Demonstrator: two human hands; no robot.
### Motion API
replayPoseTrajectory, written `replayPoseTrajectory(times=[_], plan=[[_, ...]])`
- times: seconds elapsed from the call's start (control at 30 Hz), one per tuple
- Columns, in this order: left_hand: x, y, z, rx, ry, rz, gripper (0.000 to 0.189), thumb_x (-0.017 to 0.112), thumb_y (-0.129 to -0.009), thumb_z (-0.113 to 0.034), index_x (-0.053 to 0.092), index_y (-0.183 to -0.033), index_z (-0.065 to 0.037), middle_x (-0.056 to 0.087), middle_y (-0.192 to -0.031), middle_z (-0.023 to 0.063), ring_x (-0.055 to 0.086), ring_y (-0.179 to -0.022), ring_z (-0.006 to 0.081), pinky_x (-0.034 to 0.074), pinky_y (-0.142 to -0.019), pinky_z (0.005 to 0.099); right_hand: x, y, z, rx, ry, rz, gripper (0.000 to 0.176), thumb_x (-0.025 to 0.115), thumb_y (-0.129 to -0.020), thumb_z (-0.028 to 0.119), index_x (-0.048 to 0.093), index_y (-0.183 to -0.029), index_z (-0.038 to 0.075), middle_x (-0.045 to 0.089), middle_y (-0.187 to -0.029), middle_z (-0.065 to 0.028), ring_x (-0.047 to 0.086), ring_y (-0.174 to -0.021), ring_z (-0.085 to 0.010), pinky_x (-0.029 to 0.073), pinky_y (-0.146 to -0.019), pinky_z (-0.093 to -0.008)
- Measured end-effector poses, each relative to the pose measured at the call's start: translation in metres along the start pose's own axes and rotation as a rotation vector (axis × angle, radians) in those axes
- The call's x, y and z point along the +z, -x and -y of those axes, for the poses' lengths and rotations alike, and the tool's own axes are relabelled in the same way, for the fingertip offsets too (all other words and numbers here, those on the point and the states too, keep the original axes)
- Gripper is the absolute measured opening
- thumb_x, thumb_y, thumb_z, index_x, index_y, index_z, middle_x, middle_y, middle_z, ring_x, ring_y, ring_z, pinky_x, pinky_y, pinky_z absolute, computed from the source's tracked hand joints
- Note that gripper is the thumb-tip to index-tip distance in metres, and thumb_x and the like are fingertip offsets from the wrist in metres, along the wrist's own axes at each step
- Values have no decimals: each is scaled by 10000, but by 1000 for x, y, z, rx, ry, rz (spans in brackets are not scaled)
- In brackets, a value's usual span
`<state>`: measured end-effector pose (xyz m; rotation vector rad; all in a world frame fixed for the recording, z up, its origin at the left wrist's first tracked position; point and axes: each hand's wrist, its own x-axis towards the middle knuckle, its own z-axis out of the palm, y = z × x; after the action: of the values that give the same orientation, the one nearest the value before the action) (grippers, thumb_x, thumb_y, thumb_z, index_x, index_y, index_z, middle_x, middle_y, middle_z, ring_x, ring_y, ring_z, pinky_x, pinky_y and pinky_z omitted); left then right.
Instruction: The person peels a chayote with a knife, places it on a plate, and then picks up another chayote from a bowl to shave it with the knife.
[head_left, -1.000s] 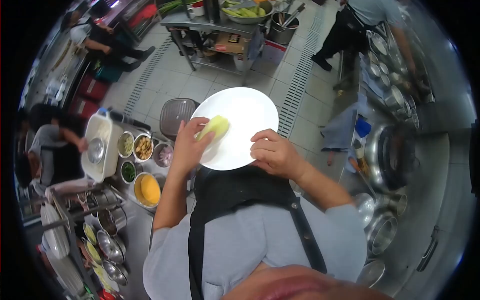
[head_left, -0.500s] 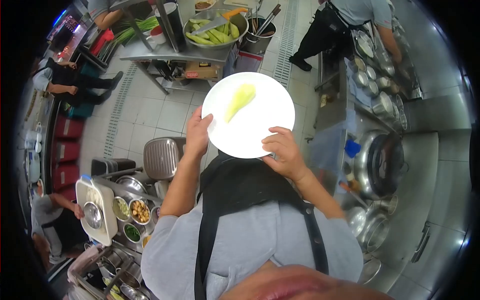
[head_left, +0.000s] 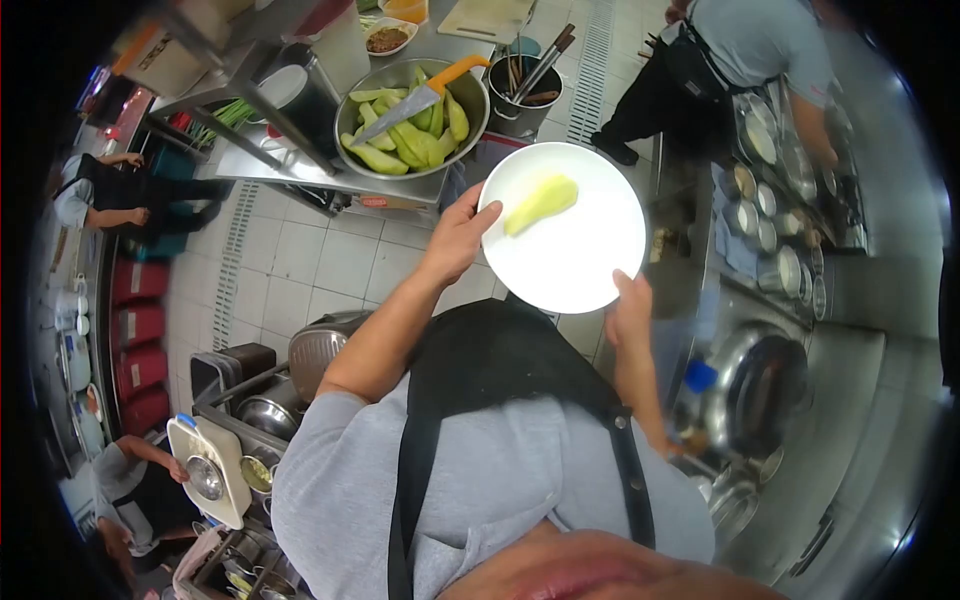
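I hold a round white plate level in front of my chest. On its left half lies one pale green, pear-shaped piece of vegetable, which looks like a peeled eggplant. My left hand grips the left rim, its thumb on top and the fingers underneath. At the lower right rim is my right hand, thumb over the edge and the other fingers mostly hidden below. Ahead to the left, a steel bowl holds several similar green pieces, with an orange-handled knife lying across them.
A steel table carries the bowl, a small dish of brown food and a cutting board. Beside it stands a pot of utensils. A co-worker works at the right-hand stove. Left, another person's hand touches a white bin.
The plate and both hands have shifted right in view, and the plate has turned. My right hand now shows less of its fingers. The table and bowl appear closer.
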<state>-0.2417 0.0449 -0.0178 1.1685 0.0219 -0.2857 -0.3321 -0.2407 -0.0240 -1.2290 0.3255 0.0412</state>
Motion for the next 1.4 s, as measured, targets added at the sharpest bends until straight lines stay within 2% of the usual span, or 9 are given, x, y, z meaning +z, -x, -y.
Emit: replayPoseTrajectory(times=[0.17, 0.23, 0.33, 0.8, 1.03, 1.13, 1.23, 1.3, 1.4], plan=[[-22, -82, 12, 304, -538, -312, 494, 797, -914, -271, 643, -1307, -13, 688, -1182, 123, 643, -1102, 245, 517, -948, 365, -25, -135, 30, -26, 46, 21, 386, 501, -1052, 89, 503, -1398, -82, 637, -1312, -161, 667, -1140, -232, 552, -977, -385], [-44, -91, 7, 450, -1262, -440, 451, 839, -835, -253, 678, -1194, -32, 681, -1166, 138, 640, -1106, 301, 506, -956, 412, -26, -192, 45, -1, 87, 54, 387, 502, -1052, 88, 502, -1403, -76, 634, -1315, -157, 666, -1133, -231, 556, -961, -382], [-60, -94, 13, 381, -1415, -547, 357, 837, -801, -245, 700, -1064, -46, 684, -1099, 132, 634, -1049, 343, 493, -929, 448, -28, -293, 60, 23, 164, 88, 391, 498, -1052, 85, 498, -1414, -64, 627, -1322, -152, 665, -1120, -229, 563, -928, -377], [-61, -96, 2, 205, -1321, -717, 275, 876, -709, -166, 710, -905, -68, 686, -928, 73, 642, -924, 322, 494, -843, 435, 93, -579, 28, 217, 333, 393, 407, 490, -1041, 78, 464, -1434, -24, 598, -1372, -185, 642, -1196, -304, 576, -936, -489], [-26, -122, 3, 34, -1356, -899, 221, 826, -704, -92, 668, -857, -76, 662, -925, 66, 630, -964, 300, 472, -869, 449, 174, -632, -33, 412, 474, 687, 349, 526, -1048, 112, 539, -1368, -28, 682, -1241, -194, 741, -987, -313, 654, -720, -419], [2, -145, 4, -58, -1463, -1030, 232, 798, -711, -86, 677, -909, -89, 661, -963, 54, 628, -1093, 291, 421, -1084, 503, 197, -661, -53, 473, 429, 723, 365, 601, -1013, 203, 620, -1294, -29, 710, -1130, -186, 735, -815, -274, 574, -620, -389], [24, -167, 16, -173, -1446, -1265, 229, 757, -729, -62, 687, -944, -96, 663, -1015, 59, 614, -1193, 291, 374, -1161, 516, 224, -680, -37, 202, 814, 880, 350, 644, -995, 265, 676, -1200, -16, 720, -1133, -191, 731, -831, -304, 560, -640, -438], [31, -180, 24, -232, -1425, -1313, 216, 709, -751, -22, 686, -958, -79, 667, -1074, 93, 587, -1271, 334, 388, -1153, 512, 236, -696, 16, -340, 1308, 854, 377, 698, -954, 342, 709, -1118, 3, 724, -1141, -197, 714, -924, -356, 560, -778, -475], [36, -192, 34, -197, -1305, -1497, 180, 685, -765, 24, 661, -933, -37, 666, -1117, 140, 536, -1336, 439, 425, -1132, 517, 225, -774, -10, -965, 1138, 877, 475, 726, -902, 448, 702, -1235, 110, 669, -1332, -180, 593, -1271, -395, 428, -1093, -526]])
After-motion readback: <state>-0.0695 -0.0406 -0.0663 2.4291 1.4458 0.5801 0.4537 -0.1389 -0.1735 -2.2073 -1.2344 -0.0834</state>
